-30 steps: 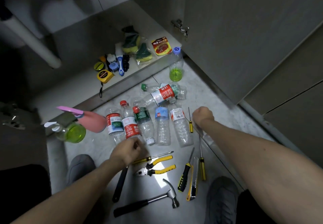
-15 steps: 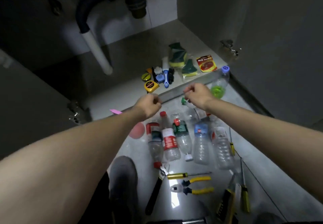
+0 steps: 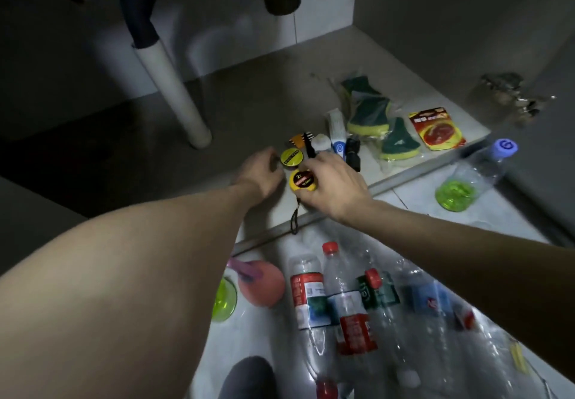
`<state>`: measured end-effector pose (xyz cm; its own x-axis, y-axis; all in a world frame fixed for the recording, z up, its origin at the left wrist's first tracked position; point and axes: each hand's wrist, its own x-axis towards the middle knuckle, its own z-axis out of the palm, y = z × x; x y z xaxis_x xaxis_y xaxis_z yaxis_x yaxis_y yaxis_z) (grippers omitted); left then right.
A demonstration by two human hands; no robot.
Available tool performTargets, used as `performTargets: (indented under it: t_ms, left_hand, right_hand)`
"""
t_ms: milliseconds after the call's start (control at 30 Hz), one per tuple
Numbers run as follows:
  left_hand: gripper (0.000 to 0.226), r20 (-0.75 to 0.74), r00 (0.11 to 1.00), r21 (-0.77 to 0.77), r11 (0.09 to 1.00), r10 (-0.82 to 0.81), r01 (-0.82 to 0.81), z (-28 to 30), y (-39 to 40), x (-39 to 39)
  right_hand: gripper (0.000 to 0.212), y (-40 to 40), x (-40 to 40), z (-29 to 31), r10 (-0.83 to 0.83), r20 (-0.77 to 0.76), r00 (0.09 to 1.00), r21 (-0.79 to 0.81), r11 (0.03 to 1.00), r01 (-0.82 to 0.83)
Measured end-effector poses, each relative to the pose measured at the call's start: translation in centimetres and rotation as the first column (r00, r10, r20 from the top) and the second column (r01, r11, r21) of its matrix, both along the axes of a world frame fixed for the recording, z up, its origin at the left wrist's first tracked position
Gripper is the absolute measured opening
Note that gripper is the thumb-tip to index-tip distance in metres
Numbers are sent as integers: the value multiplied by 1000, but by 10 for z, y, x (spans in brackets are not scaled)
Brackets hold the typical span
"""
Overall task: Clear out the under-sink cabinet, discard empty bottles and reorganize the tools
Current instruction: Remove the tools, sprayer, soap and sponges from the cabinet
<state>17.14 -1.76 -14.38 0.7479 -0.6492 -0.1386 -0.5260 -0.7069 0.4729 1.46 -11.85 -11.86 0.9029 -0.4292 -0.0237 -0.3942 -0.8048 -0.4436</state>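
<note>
On the cabinet floor (image 3: 242, 109) lie a yellow tape measure (image 3: 301, 180) with a black wrist cord and, just behind it, a round yellow-green tape measure (image 3: 291, 157). My right hand (image 3: 337, 185) curls over the yellow tape measure from the right and grips it. My left hand (image 3: 261, 171) has its fingers curled against the left edge of the round one. Several empty plastic bottles (image 3: 342, 299) lie side by side on the tiled floor in front of the cabinet, under my right forearm.
Sponges (image 3: 370, 112), a red packet (image 3: 437, 128) and small brushes (image 3: 337, 140) lie to the right in the cabinet. A white drain pipe (image 3: 174, 93) stands at the back left. A bottle with green liquid (image 3: 466, 187), a pink sprayer (image 3: 264, 283) and a green bottle (image 3: 224, 299) are on the floor.
Both hands have reached forward from above the floor bottles into the cabinet and closed on the two tape measures. The view has moved in closer to the cabinet.
</note>
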Motion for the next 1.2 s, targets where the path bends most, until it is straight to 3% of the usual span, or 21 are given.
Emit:
performTargets:
  t_ms: [133, 300, 500, 600, 767, 900, 1067, 1200]
  left_hand:
    - [30, -65, 991, -39, 992, 118, -121, -6, -27, 6]
    - [47, -133, 981, -94, 984, 138, -151, -15, -20, 15]
    - [29, -97, 986, -182, 972, 133, -149, -17, 3, 24]
    - [32, -51, 991, -177, 976, 121, -128, -14, 3, 21]
    - [40, 95, 995, -37, 999, 40, -37, -12, -5, 10]
    - [43, 150, 987, 80, 994, 56, -68, -6, -17, 9]
    - [76, 67, 992, 84, 991, 103, -109, 21, -30, -4]
    - [59, 2, 997, 106, 991, 81, -81, 69, -40, -24]
  right_hand:
    - [60, 5, 13, -14, 35, -100, 994, -174, 983, -53]
    - [53, 5, -3, -24, 80, -44, 996, -277, 957, -89]
    - [60, 6, -21, -25, 62, -35, 997, -228, 971, -69]
    - [68, 9, -18, -24, 9, -43, 999, -183, 983, -17]
    - [70, 13, -13, -26, -29, -84, 996, -151, 988, 16]
    - [73, 11, -25, -23, -45, -34, 998, -60, 997, 43]
    - [76, 5, -74, -11, -70, 44, 997, 84, 994, 66]
    - [57, 0, -127, 6, -76, 52, 996, 132, 989, 69]
